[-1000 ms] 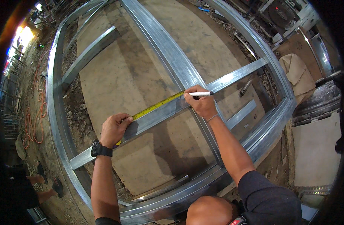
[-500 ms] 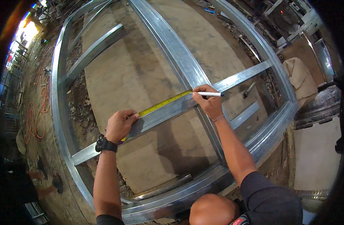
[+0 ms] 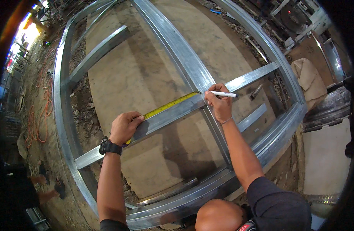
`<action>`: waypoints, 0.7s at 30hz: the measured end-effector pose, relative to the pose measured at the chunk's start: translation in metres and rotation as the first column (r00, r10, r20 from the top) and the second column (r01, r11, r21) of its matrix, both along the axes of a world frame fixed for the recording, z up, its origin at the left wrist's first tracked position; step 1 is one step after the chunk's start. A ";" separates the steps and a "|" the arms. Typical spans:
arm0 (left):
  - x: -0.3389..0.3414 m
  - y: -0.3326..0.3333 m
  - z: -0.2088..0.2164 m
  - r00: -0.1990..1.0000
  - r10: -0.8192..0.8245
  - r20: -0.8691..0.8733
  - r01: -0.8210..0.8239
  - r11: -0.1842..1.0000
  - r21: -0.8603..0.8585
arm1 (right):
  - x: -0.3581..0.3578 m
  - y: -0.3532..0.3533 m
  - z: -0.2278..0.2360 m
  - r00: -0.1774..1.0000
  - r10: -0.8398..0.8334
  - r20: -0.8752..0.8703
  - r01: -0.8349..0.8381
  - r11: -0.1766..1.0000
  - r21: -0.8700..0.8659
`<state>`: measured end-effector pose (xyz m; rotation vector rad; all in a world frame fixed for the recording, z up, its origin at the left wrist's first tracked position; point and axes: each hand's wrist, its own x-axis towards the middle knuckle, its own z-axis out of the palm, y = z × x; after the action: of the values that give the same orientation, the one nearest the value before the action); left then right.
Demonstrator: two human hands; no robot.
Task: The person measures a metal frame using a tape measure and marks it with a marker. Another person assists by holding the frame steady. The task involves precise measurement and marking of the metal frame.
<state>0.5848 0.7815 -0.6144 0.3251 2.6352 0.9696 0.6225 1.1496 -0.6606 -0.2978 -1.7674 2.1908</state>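
My left hand point(image 3: 125, 126) is closed around a tape measure, whose yellow blade point(image 3: 171, 104) runs out along the metal crossbar point(image 3: 165, 118). Most of the tape's case is hidden under the hand. The blade's far end lies close to where the crossbar meets the long metal beam point(image 3: 186, 50). Just right of that end, my right hand point(image 3: 220, 103) pinches a white marker point(image 3: 224, 94), held nearly level with its dark end pointing right. The marker's left end is close to the joint; whether it touches the metal I cannot tell.
A large metal frame point(image 3: 60, 92) surrounds the bars, over a brown board point(image 3: 146, 69). A short metal bar point(image 3: 98, 54) juts inward at the upper left. An orange cord point(image 3: 46, 111) lies on the ground. Another person's foot point(image 3: 60, 188) shows at lower left.
My right hand has shifted slightly right with the marker, away from the tape blade's end, which is now uncovered. The left hand and tape have hardly moved.
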 end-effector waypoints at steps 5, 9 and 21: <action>0.001 0.005 0.003 1.000 0.003 0.009 -0.003 1.000 0.002 | 0.002 0.005 0.000 1.000 0.011 0.004 -0.011 1.000 -0.019; -0.001 0.003 0.004 1.000 -0.025 0.016 0.025 1.000 -0.017 | 0.002 0.003 -0.001 1.000 0.017 -0.012 -0.017 0.999 -0.035; -0.001 0.002 0.010 0.998 -0.028 0.047 0.031 0.997 -0.069 | -0.001 -0.068 0.006 0.956 0.289 -0.059 -0.234 0.866 0.441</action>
<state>0.5837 0.7836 -0.6045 0.3205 2.6075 0.8635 0.6218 1.0812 -0.6542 0.1904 -2.2600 1.8518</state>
